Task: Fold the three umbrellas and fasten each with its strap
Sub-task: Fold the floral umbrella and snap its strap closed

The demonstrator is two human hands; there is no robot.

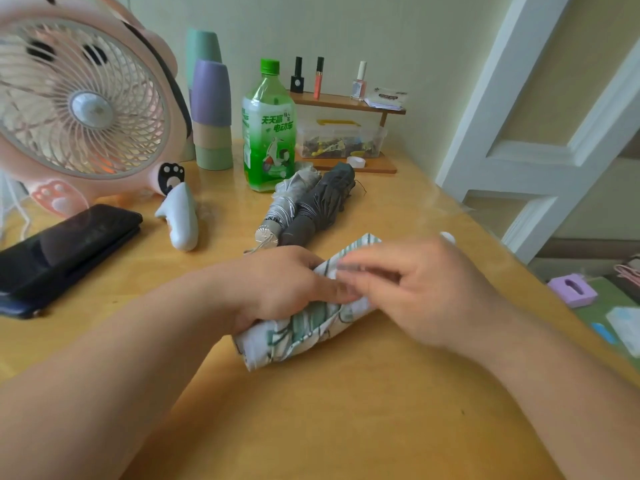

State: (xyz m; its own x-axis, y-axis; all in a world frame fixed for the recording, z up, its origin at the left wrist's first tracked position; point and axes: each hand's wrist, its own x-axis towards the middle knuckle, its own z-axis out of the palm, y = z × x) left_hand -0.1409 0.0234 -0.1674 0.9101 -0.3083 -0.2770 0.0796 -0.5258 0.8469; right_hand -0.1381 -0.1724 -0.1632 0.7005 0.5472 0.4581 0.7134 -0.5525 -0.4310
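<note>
Wooden desk (346,410) under my forearms, and the white-and-green umbrella (304,337) lies slantwise across its middle, collapsed and rolled into a loose bundle with one end pointing toward the near edge. My left hand (287,285) grips the bundle from above, fingers curled round the cloth to hold the folds together. My right hand (426,292) is over the far half of the same umbrella, fingers bent toward the left hand. It is smeared by motion, so I cannot tell whether it is pinching anything. A greyish streak at those fingertips reads to me as the strap (349,267).

Beyond my hands, toward the back edge, the pale grey umbrella (289,199) and the dark grey umbrella (322,206) lie touching side by side just in front of the green bottle (268,133). Both are bundled up; I cannot see their straps well enough to say they are fastened.

My guess is that this is the last of the three and I am at the fastening step. Next the cloth needs to stay squeezed tight in the left hand while the right draws the strap round the roll and presses its end down on the fastener. If the grip loosens, the pleats will spring out and the strap will fall short.
</note>
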